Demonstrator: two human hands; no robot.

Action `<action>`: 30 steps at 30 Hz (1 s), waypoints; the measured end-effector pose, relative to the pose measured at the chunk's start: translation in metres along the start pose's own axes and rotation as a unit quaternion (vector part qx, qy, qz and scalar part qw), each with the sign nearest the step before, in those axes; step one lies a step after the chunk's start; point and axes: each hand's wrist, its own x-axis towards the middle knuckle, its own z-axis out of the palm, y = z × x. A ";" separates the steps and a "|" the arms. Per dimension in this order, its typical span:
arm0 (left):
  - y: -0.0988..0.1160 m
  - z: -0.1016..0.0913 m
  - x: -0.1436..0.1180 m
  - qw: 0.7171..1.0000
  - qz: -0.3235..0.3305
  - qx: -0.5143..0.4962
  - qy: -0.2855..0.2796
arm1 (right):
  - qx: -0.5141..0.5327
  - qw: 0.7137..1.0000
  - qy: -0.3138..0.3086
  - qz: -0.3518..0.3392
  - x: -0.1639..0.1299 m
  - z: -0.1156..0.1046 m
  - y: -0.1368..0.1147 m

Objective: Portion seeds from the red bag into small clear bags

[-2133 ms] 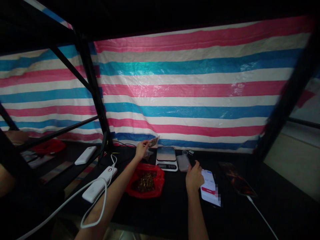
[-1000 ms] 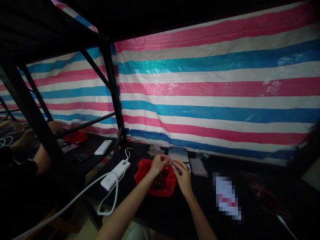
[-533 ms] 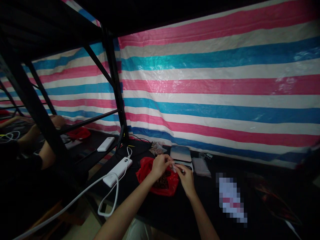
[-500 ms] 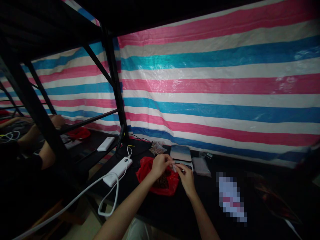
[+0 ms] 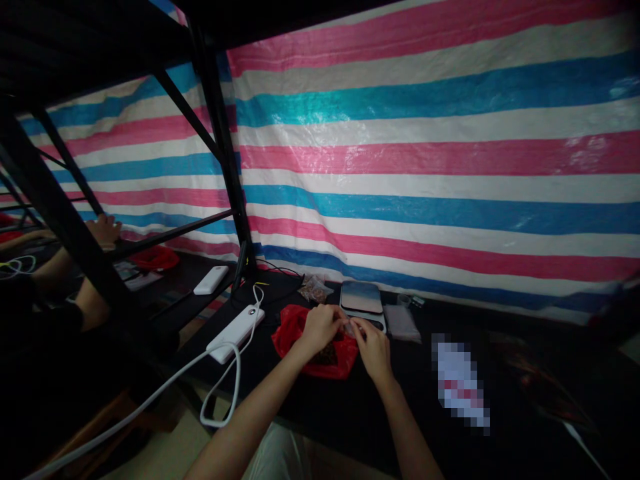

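Observation:
My left hand [image 5: 321,327] and my right hand [image 5: 374,344] meet over a red plastic bag [image 5: 293,328] of brown bits on the black table. Both pinch a small clear bag [image 5: 350,327] between their fingertips. Just behind them stands a small digital scale [image 5: 362,299] with an empty platform. A filled clear packet [image 5: 314,289] lies left of the scale, and a flat stack of clear bags [image 5: 401,322] lies to its right.
A white power bank [image 5: 235,325] with a white cable lies left of the red bag; another [image 5: 211,280] sits further back. A pixelated phone [image 5: 459,387] lies at right. A striped tarp [image 5: 425,167] hangs behind. Another person's arm [image 5: 95,267] works at far left behind black frame bars.
My left hand put a filled packet down by the scale and my right hand left the phone. Both came together over the red bag, holding a small clear bag.

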 end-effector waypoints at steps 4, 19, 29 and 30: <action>0.003 -0.002 0.000 1.000 -0.007 0.007 -0.011 | 0.003 1.000 -0.004 -0.015 0.001 -0.001 0.002; 0.010 0.005 -0.007 0.997 -0.048 0.057 0.006 | 0.034 0.999 0.002 0.020 0.005 -0.005 0.004; 0.002 -0.003 -0.015 1.000 -0.010 -0.012 0.022 | 0.224 0.964 0.030 0.139 0.010 0.004 0.022; -0.004 -0.004 -0.016 0.999 -0.012 -0.044 0.025 | 0.266 0.950 0.036 0.163 0.013 0.005 0.022</action>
